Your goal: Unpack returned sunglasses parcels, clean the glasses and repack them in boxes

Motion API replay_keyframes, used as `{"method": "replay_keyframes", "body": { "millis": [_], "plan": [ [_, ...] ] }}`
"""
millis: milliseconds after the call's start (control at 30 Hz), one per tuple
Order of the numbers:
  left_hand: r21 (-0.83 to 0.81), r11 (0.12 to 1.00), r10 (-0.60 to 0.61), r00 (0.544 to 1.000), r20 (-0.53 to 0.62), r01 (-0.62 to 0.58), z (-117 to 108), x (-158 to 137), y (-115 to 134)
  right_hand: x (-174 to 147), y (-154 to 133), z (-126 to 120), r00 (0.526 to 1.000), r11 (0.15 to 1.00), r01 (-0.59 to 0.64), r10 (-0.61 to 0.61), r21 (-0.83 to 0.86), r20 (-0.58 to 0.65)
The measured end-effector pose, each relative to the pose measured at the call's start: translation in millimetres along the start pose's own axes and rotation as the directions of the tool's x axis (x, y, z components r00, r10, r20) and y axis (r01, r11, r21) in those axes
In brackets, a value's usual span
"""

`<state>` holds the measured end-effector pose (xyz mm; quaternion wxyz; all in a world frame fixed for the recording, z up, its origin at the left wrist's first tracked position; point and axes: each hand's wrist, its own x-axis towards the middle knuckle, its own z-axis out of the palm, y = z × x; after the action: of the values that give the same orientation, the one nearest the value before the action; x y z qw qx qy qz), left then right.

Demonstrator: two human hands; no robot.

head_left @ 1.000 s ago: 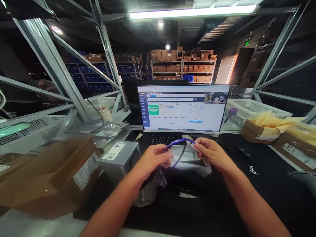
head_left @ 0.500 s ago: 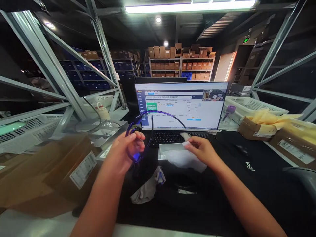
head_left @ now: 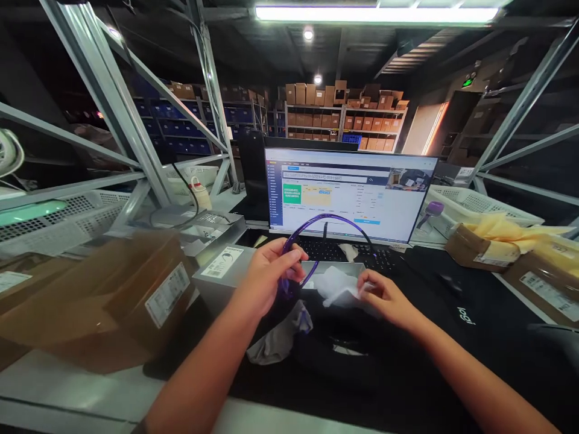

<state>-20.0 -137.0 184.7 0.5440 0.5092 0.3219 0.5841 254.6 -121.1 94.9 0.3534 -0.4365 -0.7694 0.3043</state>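
Note:
My left hand (head_left: 275,271) is closed round a pair of purple-framed glasses (head_left: 323,217), whose curved, dark-tipped arms reach out over the keyboard. Thumb and fingertips of my right hand (head_left: 384,295) pinch crumpled white tissue paper (head_left: 335,284) at the front of an open grey box (head_left: 355,266). A grey cloth (head_left: 281,337) with a bluish patch lies crumpled on the black mat below my hands. Beside it is a dark object (head_left: 348,346) with a pale strip, too dark to name. A grey box part with a white label (head_left: 222,262) stands left of my left hand.
A monitor (head_left: 344,193) stands behind a black keyboard (head_left: 307,246). On the left sits a brown carton (head_left: 131,295). Cartons (head_left: 474,247) with yellow packing and a white basket (head_left: 470,202) line the right side. Metal posts (head_left: 122,102) rise at the left.
The view has shifted left. My left hand has brought the glasses rightward, nearer the tissue. My right hand has let go of a small pale piece, which lies on the keyboard, and grips the tissue.

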Motion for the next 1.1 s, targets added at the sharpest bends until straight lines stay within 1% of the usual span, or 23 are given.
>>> {"method": "replay_keyframes", "body": {
  "millis": [133, 267, 367, 500, 567, 633, 700, 733, 767, 800, 833, 867, 900, 933, 967, 1000, 1033, 1100],
  "plan": [
    [0.011, 1.0, -0.004, 1.0, 0.024, 0.004, 0, 1, -7, -15, 8, -6, 0.99, 0.966, 0.0, 0.038, -0.259, 0.139],
    [0.035, 0.999, -0.03, 0.998, 0.046, 0.028, 2, 0, -14, -15, 5, -6, 0.957, 0.899, -0.024, 0.146, -0.437, 0.249],
    [0.041, 0.998, -0.041, 0.997, 0.071, 0.038, 5, -1, -16, -16, 5, -10, 0.923, 0.866, -0.044, 0.226, -0.498, 0.311],
    [0.031, 0.999, -0.04, 0.996, 0.08, 0.038, 7, -1, -19, -22, 5, -20, 0.895, 0.843, -0.028, 0.261, -0.537, 0.362],
    [0.009, 0.999, -0.042, 0.998, 0.052, 0.041, 8, 0, -23, -26, 1, -28, 0.893, 0.833, -0.01, 0.257, -0.553, 0.37],
    [-0.018, 0.999, -0.039, 0.999, 0.005, 0.039, 9, 2, -29, -31, -8, -35, 0.913, 0.824, -0.008, 0.236, -0.566, 0.332],
    [-0.044, 0.998, -0.045, 0.999, -0.027, 0.044, 10, 4, -34, -34, -24, -39, 0.959, 0.828, -0.014, 0.17, -0.561, 0.226],
    [-0.057, 0.997, -0.051, 0.998, -0.03, 0.049, 11, 4, -37, -35, -33, -37, 0.984, 0.832, 0.001, 0.097, -0.555, 0.148],
    [-0.072, 0.996, -0.057, 0.998, -0.028, 0.055, 13, 4, -39, -35, -42, -33, 0.998, 0.833, 0.043, -0.011, -0.552, 0.061],
    [-0.088, 0.994, -0.066, 0.998, -0.024, 0.064, 14, 3, -41, -34, -51, -26, 0.989, 0.817, 0.117, -0.15, -0.564, -0.012],
    [-0.107, 0.991, -0.077, 0.997, -0.018, 0.075, 16, 2, -42, -31, -59, -17, 0.952, 0.773, 0.21, -0.301, -0.599, -0.054],
    [-0.132, 0.987, -0.09, 0.996, -0.013, 0.088, 18, 0, -42, -27, -65, -7, 0.896, 0.696, 0.3, -0.44, -0.652, -0.057],
    [-0.163, 0.981, -0.108, 0.994, -0.006, 0.106, 20, -1, -43, -21, -70, 3, 0.839, 0.6, 0.367, -0.543, -0.711, -0.025],
    [-0.199, 0.972, -0.128, 0.992, -0.001, 0.125, 22, -2, -43, -15, -73, 11, 0.795, 0.505, 0.407, -0.607, -0.761, 0.022],
    [-0.234, 0.962, -0.147, 0.989, -0.001, 0.142, 23, -3, -44, -8, -75, 18, 0.764, 0.422, 0.428, -0.641, -0.8, 0.071],
    [-0.259, 0.954, -0.161, 0.987, -0.016, 0.152, 23, -2, -45, -2, -76, 21, 0.744, 0.355, 0.436, -0.659, -0.827, 0.11],
    [-0.275, 0.949, -0.171, 0.984, -0.043, 0.153, 23, -2, -46, 3, -75, 22, 0.73, 0.307, 0.438, -0.67, -0.845, 0.134],
    [-0.279, 0.951, -0.171, 0.979, -0.109, 0.135, 21, 1, -49, 10, -73, 17, 0.69, 0.246, 0.444, -0.708, -0.862, 0.153]
  ]
}}
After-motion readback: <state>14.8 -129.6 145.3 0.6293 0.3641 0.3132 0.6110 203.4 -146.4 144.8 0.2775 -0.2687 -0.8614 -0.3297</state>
